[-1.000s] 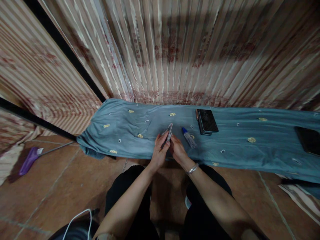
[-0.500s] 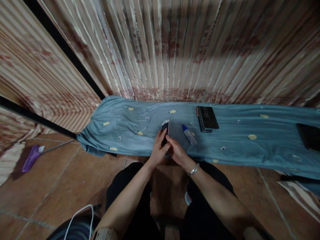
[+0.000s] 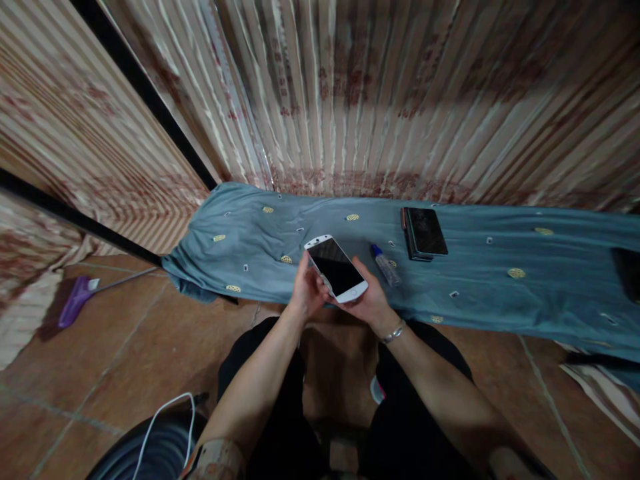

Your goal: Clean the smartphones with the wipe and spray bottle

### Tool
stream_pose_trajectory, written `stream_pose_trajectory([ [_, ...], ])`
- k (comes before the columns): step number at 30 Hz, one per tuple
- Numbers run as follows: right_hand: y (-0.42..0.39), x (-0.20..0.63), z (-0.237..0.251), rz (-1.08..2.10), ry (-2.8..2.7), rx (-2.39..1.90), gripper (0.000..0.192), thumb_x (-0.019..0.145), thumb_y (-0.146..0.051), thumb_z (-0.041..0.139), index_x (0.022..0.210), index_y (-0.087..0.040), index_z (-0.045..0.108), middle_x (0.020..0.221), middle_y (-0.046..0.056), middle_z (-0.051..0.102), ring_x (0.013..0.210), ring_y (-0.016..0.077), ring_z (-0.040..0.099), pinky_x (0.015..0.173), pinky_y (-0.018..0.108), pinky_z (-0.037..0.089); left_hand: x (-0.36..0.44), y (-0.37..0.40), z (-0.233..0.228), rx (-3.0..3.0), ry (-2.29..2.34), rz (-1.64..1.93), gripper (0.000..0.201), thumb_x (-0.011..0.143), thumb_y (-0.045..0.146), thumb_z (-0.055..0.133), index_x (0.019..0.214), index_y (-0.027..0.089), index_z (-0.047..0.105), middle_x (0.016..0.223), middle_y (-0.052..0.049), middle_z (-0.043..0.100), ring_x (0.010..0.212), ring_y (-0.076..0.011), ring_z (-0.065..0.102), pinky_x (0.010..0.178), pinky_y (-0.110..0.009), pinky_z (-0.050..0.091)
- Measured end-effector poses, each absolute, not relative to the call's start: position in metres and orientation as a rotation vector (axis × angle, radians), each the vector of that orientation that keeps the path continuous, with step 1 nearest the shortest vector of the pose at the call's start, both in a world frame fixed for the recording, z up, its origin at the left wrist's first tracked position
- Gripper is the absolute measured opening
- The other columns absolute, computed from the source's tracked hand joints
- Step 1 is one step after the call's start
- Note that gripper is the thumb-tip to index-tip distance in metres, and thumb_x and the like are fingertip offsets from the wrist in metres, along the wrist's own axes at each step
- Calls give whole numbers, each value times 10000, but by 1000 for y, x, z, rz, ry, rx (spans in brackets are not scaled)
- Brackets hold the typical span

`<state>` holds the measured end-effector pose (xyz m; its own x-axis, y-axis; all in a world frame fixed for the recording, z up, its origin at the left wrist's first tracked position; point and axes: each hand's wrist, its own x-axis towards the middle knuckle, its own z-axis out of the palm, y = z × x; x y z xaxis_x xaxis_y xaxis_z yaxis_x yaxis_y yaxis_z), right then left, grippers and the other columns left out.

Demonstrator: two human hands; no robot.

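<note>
A white phone (image 3: 336,268) with a dark screen lies face up in both my hands, above the front edge of the blue-grey cloth (image 3: 500,293). My left hand (image 3: 306,293) grips its left side and my right hand (image 3: 367,303), with a metal bracelet at the wrist, supports it from below on the right. A small clear bottle with a blue cap (image 3: 385,264) lies on the cloth just right of the phone. A stack of dark phones (image 3: 425,232) rests farther back on the right.
Striped curtains hang behind the cloth-covered surface. Another dark device (image 3: 629,270) sits at the far right edge. A purple broom head (image 3: 74,301) lies on the tiled floor at left. A white cable (image 3: 161,427) runs over a dark object at the bottom left.
The phone was held on edge a second ago, then turned with its back showing; now it is flipped screen up and lifted slightly toward me.
</note>
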<state>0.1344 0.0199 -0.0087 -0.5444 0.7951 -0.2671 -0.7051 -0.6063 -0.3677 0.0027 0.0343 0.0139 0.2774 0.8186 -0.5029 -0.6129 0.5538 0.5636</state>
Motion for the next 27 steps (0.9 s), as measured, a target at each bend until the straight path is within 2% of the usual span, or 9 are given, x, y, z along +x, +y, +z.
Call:
stream_pose_trajectory([
  [4,20,131,-12,2255,-335,-476,616,977,-579,252,1095,-98,618,880,147,735,686,201,681,635,328,574,6,30,17,248,858,938,656,806,715,482,424,188,404,295,54,298,213,-81,314,244,-191,233],
  [8,23,131,-16,2257,-327,-592,593,985,-583,185,1117,-166,586,816,90,737,621,222,691,536,359,575,6,30,14,325,869,872,673,841,718,397,492,166,559,270,28,335,200,-111,340,230,-215,253],
  [11,23,129,-19,2176,-259,-731,443,1006,-518,263,1139,-224,566,840,32,744,641,208,705,549,354,585,4,31,11,356,844,898,669,868,686,378,676,124,686,351,-4,492,235,-106,390,282,-226,350],
  [14,23,123,-19,2072,-249,-830,354,1005,-472,372,1089,-220,606,866,17,749,701,160,705,633,288,586,2,33,8,349,815,970,679,857,691,398,924,104,731,608,-84,699,479,-171,638,533,-292,551],
  [17,22,117,-18,2043,-332,-929,401,989,-507,404,1031,-196,654,869,37,749,741,152,697,650,257,574,1,34,5,391,832,1009,751,800,756,422,1002,99,725,830,-147,755,821,-274,726,780,-383,579],
  [20,20,115,-21,2087,-395,-973,467,968,-581,383,1029,-212,662,787,29,732,640,156,668,564,271,560,1,35,5,429,864,1036,765,762,787,448,985,108,719,872,-153,755,911,-299,718,830,-410,572],
  [23,18,116,-29,2222,-354,-913,541,929,-661,382,956,-196,659,689,30,701,520,149,624,457,252,516,1,37,7,444,909,1116,713,752,764,507,957,110,703,869,-147,753,919,-284,719,832,-389,573],
  [27,15,116,-38,2346,-186,-763,493,967,-577,392,894,-155,637,690,53,707,528,130,641,506,229,538,-2,43,8,533,979,1241,642,719,718,598,922,116,692,887,-134,754,902,-261,723,819,-359,572],
])
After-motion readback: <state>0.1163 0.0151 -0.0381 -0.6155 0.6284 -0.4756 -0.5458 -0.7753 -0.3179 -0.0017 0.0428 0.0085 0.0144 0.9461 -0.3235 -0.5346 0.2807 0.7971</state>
